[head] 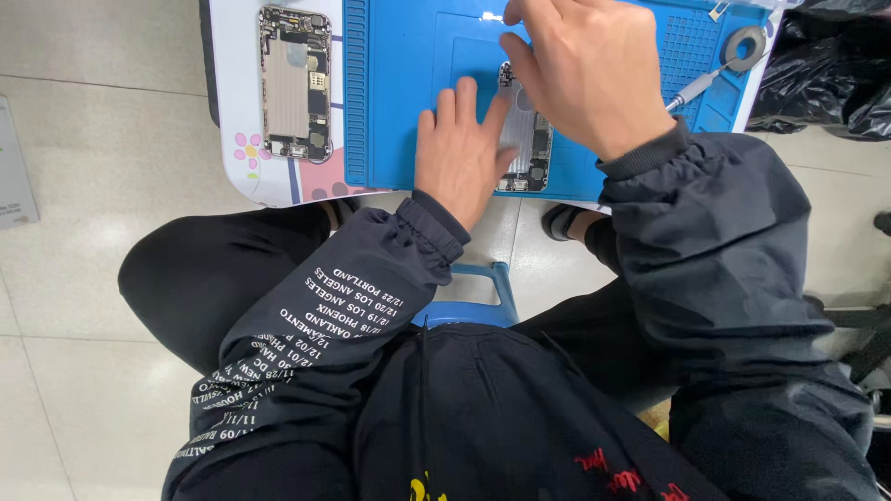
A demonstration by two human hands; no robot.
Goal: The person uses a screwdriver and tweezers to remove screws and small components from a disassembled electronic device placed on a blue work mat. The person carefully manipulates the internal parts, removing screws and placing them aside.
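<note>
The left hand [461, 153] lies flat, grip wide, pinning the opened phone [526, 139] beneath the right hand [585, 65].

A flat grey package or sheet [14, 172] lies on the floor at the left edge, partly cut off. Crumpled black plastic bags [826, 70] sit at the upper right.

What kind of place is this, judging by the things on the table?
Probably a small phone repair bench: a blue repair mat, two opened phones, one beside the mat and one under the hands, and a screwdriver.
</note>
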